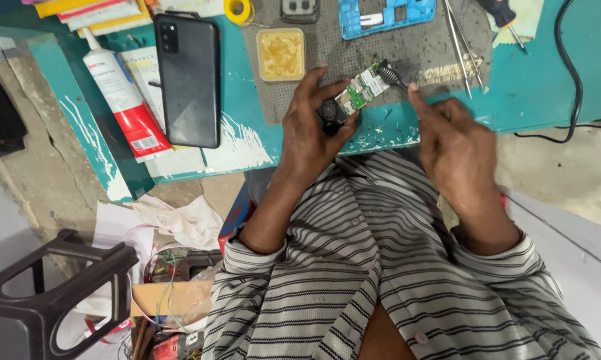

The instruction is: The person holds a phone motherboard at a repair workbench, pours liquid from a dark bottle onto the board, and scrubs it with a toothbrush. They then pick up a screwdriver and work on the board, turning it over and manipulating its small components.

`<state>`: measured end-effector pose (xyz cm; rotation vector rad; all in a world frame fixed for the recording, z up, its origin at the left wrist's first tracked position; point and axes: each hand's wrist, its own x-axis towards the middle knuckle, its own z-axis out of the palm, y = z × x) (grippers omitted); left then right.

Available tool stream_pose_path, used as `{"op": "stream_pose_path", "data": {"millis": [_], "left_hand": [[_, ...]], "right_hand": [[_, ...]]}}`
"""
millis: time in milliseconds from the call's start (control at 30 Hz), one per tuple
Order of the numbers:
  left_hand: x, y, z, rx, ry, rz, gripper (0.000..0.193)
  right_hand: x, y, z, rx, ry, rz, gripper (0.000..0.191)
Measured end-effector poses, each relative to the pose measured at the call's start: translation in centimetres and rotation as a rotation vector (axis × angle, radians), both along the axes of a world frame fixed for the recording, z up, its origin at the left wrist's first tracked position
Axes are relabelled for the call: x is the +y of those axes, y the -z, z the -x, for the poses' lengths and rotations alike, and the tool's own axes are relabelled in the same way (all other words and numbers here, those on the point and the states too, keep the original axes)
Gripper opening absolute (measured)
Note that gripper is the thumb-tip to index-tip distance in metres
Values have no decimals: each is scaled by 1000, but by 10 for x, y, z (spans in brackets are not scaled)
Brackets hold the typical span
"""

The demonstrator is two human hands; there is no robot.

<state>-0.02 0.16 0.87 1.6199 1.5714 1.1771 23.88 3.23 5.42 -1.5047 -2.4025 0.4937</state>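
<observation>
My left hand [310,127] grips a small green and white circuit board [362,91] together with a small black part [330,113] near the front edge of the teal workbench [247,143]. My right hand [450,143] is beside it, index finger stretched toward the board, holding a thin black tool [392,75] whose tip touches the board's far end. Both hands hover over a grey work mat [327,50].
A black phone [190,80] lies face down at left beside a white and red tube [124,100]. On the mat are a square tin of yellow paste [281,54], a blue phone frame [384,15] and tweezers [457,47]. A black cable [574,87] runs right. A dark stool [47,293] stands lower left.
</observation>
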Motion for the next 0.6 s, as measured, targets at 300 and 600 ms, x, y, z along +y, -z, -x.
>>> {"op": "stream_pose_path", "data": {"millis": [300, 600], "left_hand": [[0, 2, -1, -10, -3, 3, 87], [1, 3, 0, -19, 13, -9, 85]], "right_hand": [[4, -9, 20, 46, 7, 9, 46], [5, -30, 24, -32, -5, 45, 47]]}}
